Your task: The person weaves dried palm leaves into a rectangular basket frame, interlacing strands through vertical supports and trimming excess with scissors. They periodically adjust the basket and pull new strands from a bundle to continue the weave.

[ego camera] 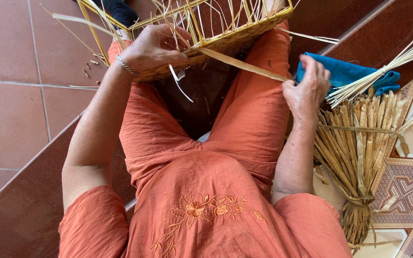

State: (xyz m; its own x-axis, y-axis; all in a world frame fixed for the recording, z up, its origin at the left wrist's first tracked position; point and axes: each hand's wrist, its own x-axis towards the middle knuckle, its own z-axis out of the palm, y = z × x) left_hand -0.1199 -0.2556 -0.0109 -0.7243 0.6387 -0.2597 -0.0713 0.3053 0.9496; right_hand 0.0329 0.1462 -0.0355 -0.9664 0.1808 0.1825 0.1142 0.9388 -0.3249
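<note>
A floor of large reddish-brown tiles (20, 110) fills the left of the view, with a patterned tile section at the right. A person in orange clothing sits looking down at their own lap. Across the knees rests a half-woven basket (216, 45) with a yellow frame and loose pale strands standing up from its rim. To the right, on the floor, lies a tied bundle of dried reed strips (359, 157), with a sheaf of thinner pale fibres (388, 67) above it, laid over a blue cloth (350, 74).

The left hand (151, 50), a silver bracelet at the wrist, grips the basket's woven edge, fingers curled over it. The right hand (307, 88) pinches one flat reed strip (244, 64) between thumb and fingers, drawing it taut from the basket out to the side.

This looks like the tightening of a weaving strand; the next pass would seem to call for holding tension while threading the strip between the uprights.
</note>
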